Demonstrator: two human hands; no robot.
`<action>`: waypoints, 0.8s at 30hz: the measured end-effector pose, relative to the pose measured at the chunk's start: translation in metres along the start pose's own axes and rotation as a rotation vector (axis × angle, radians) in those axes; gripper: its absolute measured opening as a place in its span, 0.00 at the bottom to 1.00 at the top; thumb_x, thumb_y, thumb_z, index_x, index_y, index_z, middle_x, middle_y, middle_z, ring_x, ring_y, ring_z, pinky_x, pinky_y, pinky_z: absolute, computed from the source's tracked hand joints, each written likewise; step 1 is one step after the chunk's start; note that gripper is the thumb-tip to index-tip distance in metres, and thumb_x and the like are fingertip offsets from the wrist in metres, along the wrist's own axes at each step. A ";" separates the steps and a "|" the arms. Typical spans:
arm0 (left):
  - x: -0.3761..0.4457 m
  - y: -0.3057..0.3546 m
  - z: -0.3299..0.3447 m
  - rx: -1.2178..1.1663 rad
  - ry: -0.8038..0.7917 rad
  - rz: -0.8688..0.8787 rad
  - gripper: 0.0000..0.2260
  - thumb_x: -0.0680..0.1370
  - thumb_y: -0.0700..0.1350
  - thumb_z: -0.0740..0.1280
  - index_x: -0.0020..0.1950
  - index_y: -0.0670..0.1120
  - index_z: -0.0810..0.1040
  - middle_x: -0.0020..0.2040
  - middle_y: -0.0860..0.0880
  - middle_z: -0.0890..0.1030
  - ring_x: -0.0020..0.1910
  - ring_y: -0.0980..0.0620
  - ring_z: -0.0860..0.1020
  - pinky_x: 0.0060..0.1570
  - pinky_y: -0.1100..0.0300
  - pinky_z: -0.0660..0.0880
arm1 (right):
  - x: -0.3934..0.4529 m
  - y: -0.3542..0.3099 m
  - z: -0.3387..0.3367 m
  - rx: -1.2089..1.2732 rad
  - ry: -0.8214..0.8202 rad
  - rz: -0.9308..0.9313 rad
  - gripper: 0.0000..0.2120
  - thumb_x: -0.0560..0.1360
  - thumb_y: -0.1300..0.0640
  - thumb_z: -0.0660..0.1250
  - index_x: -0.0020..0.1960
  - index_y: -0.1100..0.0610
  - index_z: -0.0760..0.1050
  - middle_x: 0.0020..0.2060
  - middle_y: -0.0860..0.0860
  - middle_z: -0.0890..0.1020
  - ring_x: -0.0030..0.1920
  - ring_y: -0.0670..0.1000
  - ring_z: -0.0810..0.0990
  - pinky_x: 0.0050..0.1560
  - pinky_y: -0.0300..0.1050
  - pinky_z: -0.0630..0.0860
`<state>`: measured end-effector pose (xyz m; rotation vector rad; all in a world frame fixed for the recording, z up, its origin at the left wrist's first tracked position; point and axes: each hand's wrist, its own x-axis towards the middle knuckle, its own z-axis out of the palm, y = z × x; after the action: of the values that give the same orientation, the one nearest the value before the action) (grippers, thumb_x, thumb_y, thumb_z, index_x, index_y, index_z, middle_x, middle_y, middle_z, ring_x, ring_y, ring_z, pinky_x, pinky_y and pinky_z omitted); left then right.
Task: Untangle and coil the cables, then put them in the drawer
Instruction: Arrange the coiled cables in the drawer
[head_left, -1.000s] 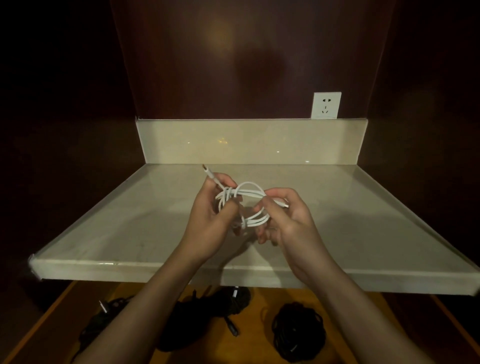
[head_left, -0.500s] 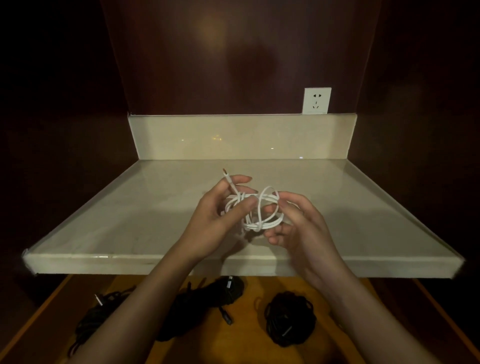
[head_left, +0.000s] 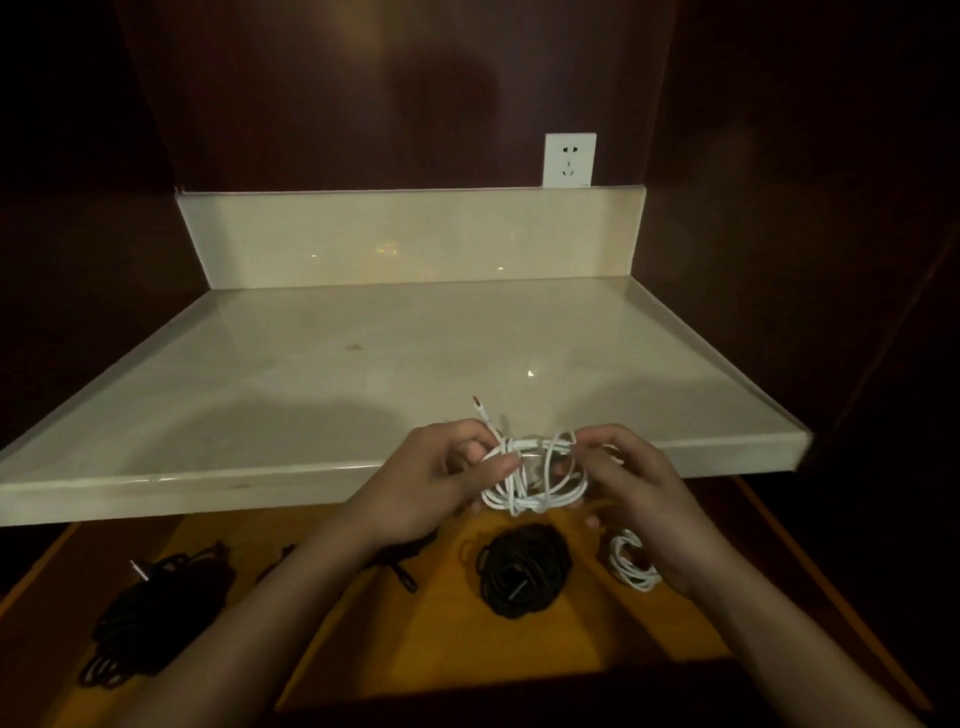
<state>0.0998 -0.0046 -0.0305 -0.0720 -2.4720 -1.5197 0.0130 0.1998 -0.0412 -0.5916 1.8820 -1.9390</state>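
Observation:
A coiled white cable (head_left: 535, 480) hangs between my two hands, just in front of the counter's front edge and above the open drawer (head_left: 431, 634). My left hand (head_left: 431, 483) grips its left side, with one plug end sticking up past the fingers. My right hand (head_left: 639, 488) pinches the coil's right side. In the drawer lie a black coil (head_left: 522, 577) in the middle, a larger black bundle (head_left: 150, 618) at the left, another black cable (head_left: 400, 564) partly hidden by my left arm, and a small white coil (head_left: 631, 564) under my right hand.
A pale stone counter (head_left: 363, 374) with a low backsplash fills the middle of the view. A white wall socket (head_left: 570, 159) sits above the backsplash at the right. Dark wood panels close in both sides and the back.
Both hands have brought the white coil from over the counter toward me, to its front edge above the drawer. The view has tilted down, showing more of the drawer and a small white coil.

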 end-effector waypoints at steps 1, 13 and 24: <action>0.001 -0.003 0.006 -0.008 -0.023 -0.028 0.12 0.77 0.53 0.70 0.46 0.45 0.80 0.31 0.47 0.80 0.30 0.52 0.78 0.35 0.59 0.74 | -0.003 0.003 -0.007 -0.025 0.005 0.009 0.08 0.79 0.58 0.66 0.53 0.62 0.78 0.43 0.62 0.82 0.38 0.54 0.79 0.31 0.42 0.74; 0.016 -0.056 0.127 0.125 -0.310 -0.455 0.14 0.82 0.51 0.67 0.54 0.39 0.81 0.44 0.41 0.86 0.38 0.49 0.85 0.47 0.52 0.83 | 0.000 0.076 -0.088 -0.802 -0.294 0.305 0.06 0.77 0.59 0.70 0.43 0.50 0.78 0.40 0.46 0.82 0.43 0.46 0.81 0.43 0.38 0.74; 0.009 -0.067 0.158 0.237 -0.438 -0.604 0.15 0.81 0.49 0.66 0.55 0.37 0.81 0.51 0.42 0.85 0.47 0.48 0.85 0.54 0.51 0.82 | 0.003 0.098 -0.089 -1.249 -0.490 0.459 0.14 0.77 0.54 0.67 0.62 0.55 0.77 0.60 0.54 0.79 0.59 0.53 0.77 0.56 0.45 0.74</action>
<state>0.0525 0.1033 -0.1549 0.4729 -3.2149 -1.5177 -0.0400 0.2694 -0.1407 -0.7381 2.3815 -0.1392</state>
